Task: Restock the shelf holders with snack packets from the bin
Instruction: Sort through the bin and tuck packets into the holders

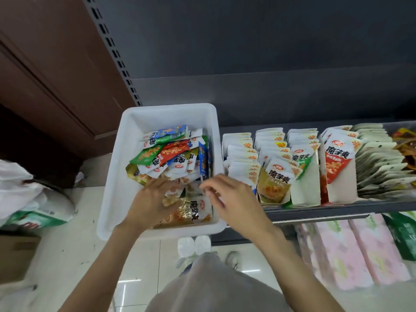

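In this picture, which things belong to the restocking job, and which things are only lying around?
Belong to the job:
- white bin
- snack packets in the bin
- shelf holders on the shelf
- left hand and right hand, both over the bin

Only lying around:
- white plastic bags on the floor
- cardboard box
- pink packs on the lower shelf

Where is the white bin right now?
In the head view, the white bin sits left of centre, against the left end of the shelf, with both hands reaching in.
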A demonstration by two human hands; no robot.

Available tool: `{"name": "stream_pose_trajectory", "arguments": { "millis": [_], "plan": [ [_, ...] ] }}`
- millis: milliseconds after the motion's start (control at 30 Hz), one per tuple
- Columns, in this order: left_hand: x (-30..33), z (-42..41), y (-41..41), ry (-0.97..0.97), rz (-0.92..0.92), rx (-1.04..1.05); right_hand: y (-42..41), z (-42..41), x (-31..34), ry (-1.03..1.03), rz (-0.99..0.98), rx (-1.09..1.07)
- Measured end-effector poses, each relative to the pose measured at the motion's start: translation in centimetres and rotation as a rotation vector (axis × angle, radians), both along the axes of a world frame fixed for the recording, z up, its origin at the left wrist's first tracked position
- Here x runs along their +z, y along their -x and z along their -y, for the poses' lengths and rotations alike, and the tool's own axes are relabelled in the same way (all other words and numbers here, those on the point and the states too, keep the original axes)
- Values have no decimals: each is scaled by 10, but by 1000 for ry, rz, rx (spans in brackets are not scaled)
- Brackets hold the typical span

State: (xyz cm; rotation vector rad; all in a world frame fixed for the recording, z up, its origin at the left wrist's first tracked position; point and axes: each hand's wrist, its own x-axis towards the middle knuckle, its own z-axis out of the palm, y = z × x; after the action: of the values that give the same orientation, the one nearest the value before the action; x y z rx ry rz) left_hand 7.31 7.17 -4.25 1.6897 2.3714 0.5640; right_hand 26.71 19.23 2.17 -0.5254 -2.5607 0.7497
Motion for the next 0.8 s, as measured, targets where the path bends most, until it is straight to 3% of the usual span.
{"name": "stream_pose_trajectory", "arguments": {
  "millis": [167, 267, 367, 567, 700, 800],
  "plan": [
    [-15, -10, 7, 401, -142, -139, 58, 22, -39, -285, 493, 142],
    [-19, -17, 9, 457, -215, -179, 75, 21, -51, -451, 726, 139],
    [-17, -21, 13, 511, -175, -180, 83, 20, -59, -525, 802, 148],
    [-9, -18, 24, 428, -107, -197, 88, 8, -53, -369, 642, 109],
    [-2, -5, 34, 130, 17, -165, 79, 0, -43, -90, 319, -18],
    [18, -1, 35, -71, 265, 4, 70, -6, -28, 233, -37, -233]
  ]
}}
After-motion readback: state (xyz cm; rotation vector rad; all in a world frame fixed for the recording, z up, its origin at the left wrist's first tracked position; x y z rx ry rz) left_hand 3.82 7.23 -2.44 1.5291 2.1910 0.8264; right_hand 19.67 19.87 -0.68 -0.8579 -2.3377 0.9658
